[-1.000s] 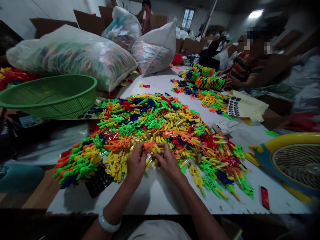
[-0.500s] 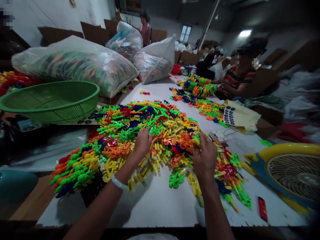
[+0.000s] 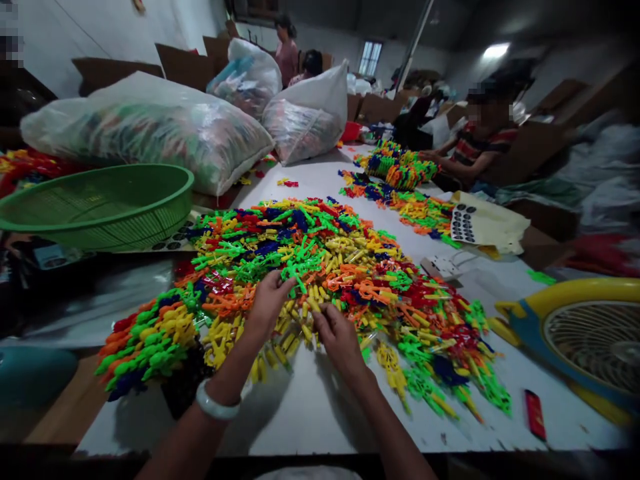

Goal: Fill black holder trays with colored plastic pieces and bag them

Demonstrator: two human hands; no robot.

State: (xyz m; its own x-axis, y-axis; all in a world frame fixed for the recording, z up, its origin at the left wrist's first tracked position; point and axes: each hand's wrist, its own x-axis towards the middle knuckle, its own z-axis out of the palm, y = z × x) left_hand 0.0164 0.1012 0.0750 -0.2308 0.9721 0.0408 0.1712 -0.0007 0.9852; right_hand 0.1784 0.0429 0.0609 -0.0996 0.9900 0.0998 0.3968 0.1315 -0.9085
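Note:
A large heap of small plastic toy pieces [image 3: 280, 230] in green, yellow, orange, red and blue covers the middle of the white table. My left hand [image 3: 267, 303], a pale bangle on its wrist, pinches a bright green plastic piece [image 3: 299, 275] at the heap's near side. Close by on the right, my right hand [image 3: 343, 337] has thumb and fingers closed on a small yellow plastic piece [image 3: 313, 305]. More yellow tube-like pieces [image 3: 293, 340] lie under and between both hands. Several stacked toy figures [image 3: 160, 333] sit at the left of the heap.
A green basket [image 3: 100, 213] stands at the left. Behind are full clear plastic bags [image 3: 150, 133]. A yellow and blue fan [image 3: 590, 333] and a red lighter-like object [image 3: 535, 415] are on the right. Across the table, a person in a striped shirt [image 3: 483, 150] handles more colourful pieces.
My right hand has moved left from the heap's right side to beside my left hand. My left hand has come slightly nearer and left, now with a green piece showing in its fingers.

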